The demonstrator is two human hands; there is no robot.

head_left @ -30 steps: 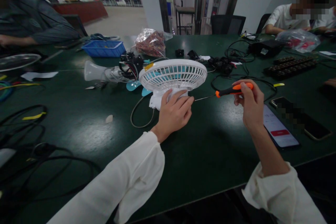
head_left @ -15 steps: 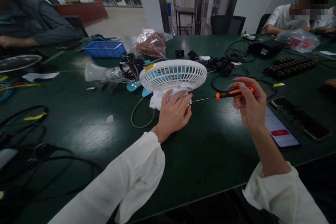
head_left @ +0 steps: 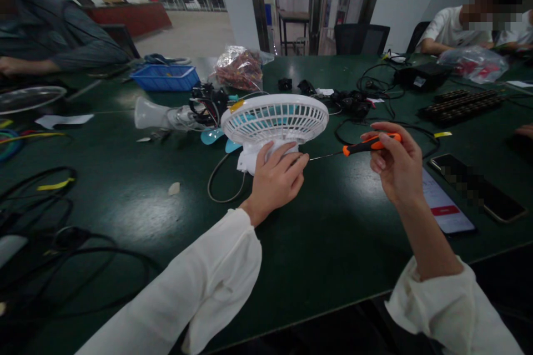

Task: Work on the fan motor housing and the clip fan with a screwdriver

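Observation:
A small white fan [head_left: 278, 122] with a slatted guard and light-blue blades rests on the dark green table, its guard turned up and away from me. My left hand [head_left: 277, 177] is wrapped over the white motor housing behind the guard. In my right hand [head_left: 395, 163] is an orange-and-black screwdriver [head_left: 364, 147], gripped by its handle between thumb and fingers. The thin shaft points left at the housing's right side. Its tip is hidden at my left fingertips, so contact with a screw cannot be seen. A grey cable [head_left: 214, 180] loops out from the housing's left side.
Behind the fan lie a white fan stand [head_left: 160, 116], a blue basket [head_left: 166, 79] and a bag of copper-coloured parts [head_left: 239, 69]. Two phones [head_left: 447, 208] [head_left: 477, 186] lie right of my right hand. Black cables [head_left: 83, 255] spread at left. Other people sit at both sides.
My left fingertips have stretched right and now cover the screwdriver's tip, which showed at the housing before. The screwdriver's handle has tipped up slightly. The fan stays in place.

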